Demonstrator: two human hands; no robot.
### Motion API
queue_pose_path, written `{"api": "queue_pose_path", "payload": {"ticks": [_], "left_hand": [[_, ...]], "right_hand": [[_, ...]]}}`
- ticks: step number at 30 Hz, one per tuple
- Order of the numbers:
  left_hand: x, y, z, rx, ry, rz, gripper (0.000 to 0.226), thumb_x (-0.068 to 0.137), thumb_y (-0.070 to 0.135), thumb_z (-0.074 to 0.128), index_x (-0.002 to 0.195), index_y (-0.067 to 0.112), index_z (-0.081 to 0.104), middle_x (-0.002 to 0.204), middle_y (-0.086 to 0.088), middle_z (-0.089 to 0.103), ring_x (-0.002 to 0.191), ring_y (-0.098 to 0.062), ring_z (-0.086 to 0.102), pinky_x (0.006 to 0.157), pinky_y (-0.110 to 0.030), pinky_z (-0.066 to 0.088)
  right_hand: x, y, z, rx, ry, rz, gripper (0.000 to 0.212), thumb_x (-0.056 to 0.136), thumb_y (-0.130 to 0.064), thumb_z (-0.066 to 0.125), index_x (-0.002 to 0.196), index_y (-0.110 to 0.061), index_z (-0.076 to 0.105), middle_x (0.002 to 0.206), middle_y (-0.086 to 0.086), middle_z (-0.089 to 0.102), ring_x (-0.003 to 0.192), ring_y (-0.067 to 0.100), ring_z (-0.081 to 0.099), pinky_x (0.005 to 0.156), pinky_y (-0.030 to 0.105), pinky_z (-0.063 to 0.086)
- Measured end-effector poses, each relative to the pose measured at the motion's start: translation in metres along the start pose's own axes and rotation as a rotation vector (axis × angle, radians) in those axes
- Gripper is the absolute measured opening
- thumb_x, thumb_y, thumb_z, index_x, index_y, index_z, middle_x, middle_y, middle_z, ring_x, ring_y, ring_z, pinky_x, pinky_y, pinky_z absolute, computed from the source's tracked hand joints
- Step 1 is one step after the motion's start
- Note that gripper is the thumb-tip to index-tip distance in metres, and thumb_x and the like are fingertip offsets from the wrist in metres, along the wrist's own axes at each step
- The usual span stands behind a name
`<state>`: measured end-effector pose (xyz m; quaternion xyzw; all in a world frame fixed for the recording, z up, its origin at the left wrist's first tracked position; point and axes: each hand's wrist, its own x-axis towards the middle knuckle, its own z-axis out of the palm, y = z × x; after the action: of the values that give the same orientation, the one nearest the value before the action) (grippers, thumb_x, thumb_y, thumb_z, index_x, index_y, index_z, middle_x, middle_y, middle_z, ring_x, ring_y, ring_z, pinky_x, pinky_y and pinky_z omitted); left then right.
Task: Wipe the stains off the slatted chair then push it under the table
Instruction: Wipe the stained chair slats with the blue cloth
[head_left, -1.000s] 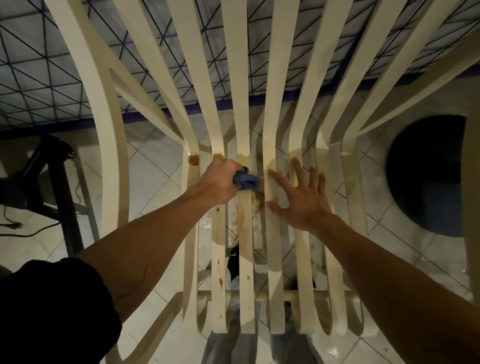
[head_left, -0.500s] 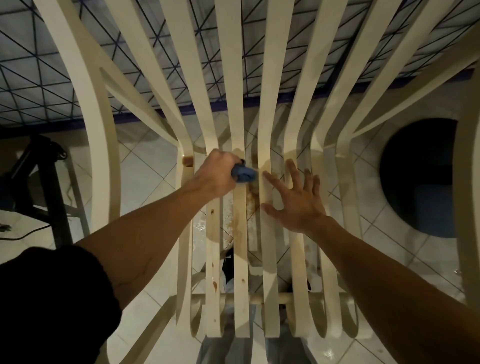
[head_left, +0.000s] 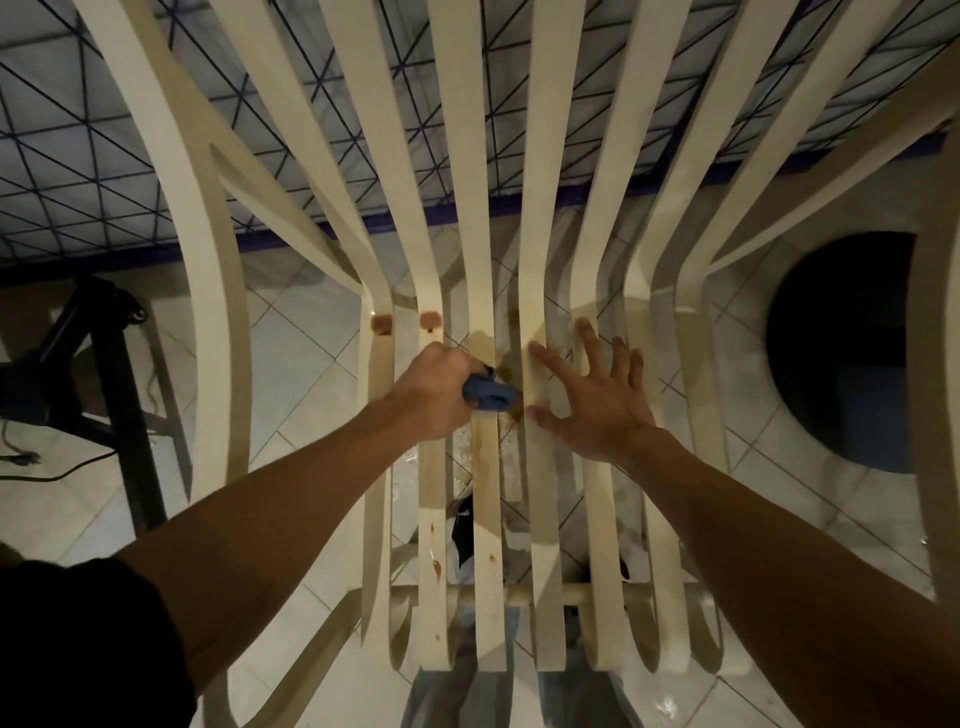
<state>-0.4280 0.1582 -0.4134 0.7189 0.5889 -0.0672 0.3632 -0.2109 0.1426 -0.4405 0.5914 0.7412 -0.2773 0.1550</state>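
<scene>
A cream slatted chair (head_left: 540, 519) fills the view from above, its slats running away from me. Brown stains (head_left: 483, 457) streak the middle seat slats, and two brown blotches (head_left: 429, 320) sit where the left slats bend up. My left hand (head_left: 441, 389) grips a bunched blue cloth (head_left: 488, 397) and presses it on a middle slat. Just right of the cloth, my right hand (head_left: 597, 400) lies flat with fingers spread on the neighbouring slats.
A table with a blue-lined patterned top (head_left: 104, 156) stands beyond the chair back. A black metal stand (head_left: 109, 364) with a cable is on the tiled floor (head_left: 311, 374) at left. A dark round object (head_left: 852, 358) sits at right.
My left hand with the cloth has slid a little back toward me along the slat, uncovering a second blotch. My right hand has stayed flat on the slats.
</scene>
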Motion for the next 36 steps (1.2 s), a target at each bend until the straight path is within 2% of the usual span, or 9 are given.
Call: {"api": "queue_pose_path", "payload": {"ticks": [6,10,15,19,23,26,29,32,36], "left_hand": [[0.002,-0.001,-0.001,-0.043,0.048,-0.036,0.030,0.083,0.007,0.067,0.112,0.016,0.070,0.102,-0.010,0.067,0.096,-0.024,0.062,0.083,-0.038,0.055],[0.001,0.002,0.000,-0.052,0.167,-0.034,0.017,0.085,0.010,0.065,0.101,0.012,0.072,0.090,-0.009,0.069,0.089,-0.023,0.062,0.079,-0.037,0.054],[-0.022,0.007,0.014,-0.037,0.067,-0.019,0.018,0.086,0.012,0.067,0.103,0.013,0.071,0.093,-0.008,0.066,0.091,-0.021,0.059,0.079,-0.035,0.054],[-0.031,0.004,0.019,-0.028,0.053,0.024,0.019,0.084,0.012,0.068,0.102,0.013,0.073,0.090,-0.009,0.066,0.089,-0.024,0.060,0.075,-0.035,0.053],[-0.013,0.000,0.012,-0.049,0.130,-0.037,0.021,0.085,0.011,0.065,0.103,0.020,0.069,0.095,-0.007,0.062,0.092,-0.022,0.056,0.078,-0.033,0.051],[0.001,0.004,0.003,-0.063,0.196,-0.018,0.018,0.084,0.006,0.065,0.100,0.010,0.072,0.089,-0.010,0.068,0.089,-0.025,0.061,0.078,-0.037,0.053],[0.000,0.008,0.002,-0.066,0.212,-0.029,0.019,0.084,0.008,0.067,0.102,0.009,0.072,0.088,-0.010,0.070,0.087,-0.023,0.064,0.078,-0.033,0.054],[-0.014,0.010,0.007,-0.084,0.149,-0.069,0.019,0.086,0.013,0.068,0.105,0.013,0.071,0.094,-0.007,0.067,0.090,-0.020,0.063,0.078,-0.025,0.051],[-0.035,0.011,0.017,-0.061,0.024,-0.072,0.024,0.086,0.015,0.069,0.110,0.017,0.069,0.101,-0.008,0.063,0.094,-0.023,0.062,0.080,-0.034,0.055]], "right_hand": [[0.000,0.001,0.000,-0.002,-0.002,-0.001,0.077,0.089,-0.070,0.041,0.150,-0.052,-0.003,0.159,0.004,-0.029,0.146,0.046,-0.015,0.117,0.060,-0.007],[0.001,0.001,0.001,0.005,0.020,-0.011,0.078,0.088,-0.071,0.042,0.150,-0.052,-0.001,0.160,0.004,-0.027,0.146,0.046,-0.014,0.117,0.060,-0.008],[0.001,0.002,0.004,0.007,0.029,-0.013,0.081,0.086,-0.074,0.041,0.149,-0.052,-0.004,0.160,0.004,-0.025,0.145,0.046,-0.014,0.117,0.062,-0.005],[0.001,0.001,0.002,0.004,0.015,-0.009,0.081,0.086,-0.074,0.041,0.150,-0.052,-0.005,0.160,0.004,-0.027,0.145,0.046,-0.016,0.117,0.062,-0.006],[0.002,0.001,0.002,0.011,0.012,-0.019,0.081,0.088,-0.071,0.043,0.150,-0.052,-0.005,0.159,0.005,-0.028,0.145,0.047,-0.015,0.117,0.062,-0.006],[0.001,0.002,0.001,0.013,0.024,-0.023,0.081,0.088,-0.071,0.042,0.150,-0.051,-0.005,0.159,0.005,-0.028,0.145,0.047,-0.015,0.117,0.061,-0.008],[-0.001,0.003,0.002,0.020,0.035,-0.033,0.081,0.088,-0.072,0.042,0.150,-0.051,-0.005,0.160,0.005,-0.027,0.145,0.046,-0.015,0.117,0.061,-0.008],[-0.001,0.003,0.002,0.021,0.035,-0.032,0.081,0.088,-0.072,0.042,0.150,-0.051,-0.006,0.160,0.005,-0.027,0.145,0.046,-0.015,0.117,0.061,-0.008],[-0.001,0.001,0.001,0.004,0.024,-0.017,0.081,0.088,-0.073,0.041,0.150,-0.052,-0.007,0.159,0.005,-0.028,0.145,0.045,-0.016,0.117,0.061,-0.008]]}}
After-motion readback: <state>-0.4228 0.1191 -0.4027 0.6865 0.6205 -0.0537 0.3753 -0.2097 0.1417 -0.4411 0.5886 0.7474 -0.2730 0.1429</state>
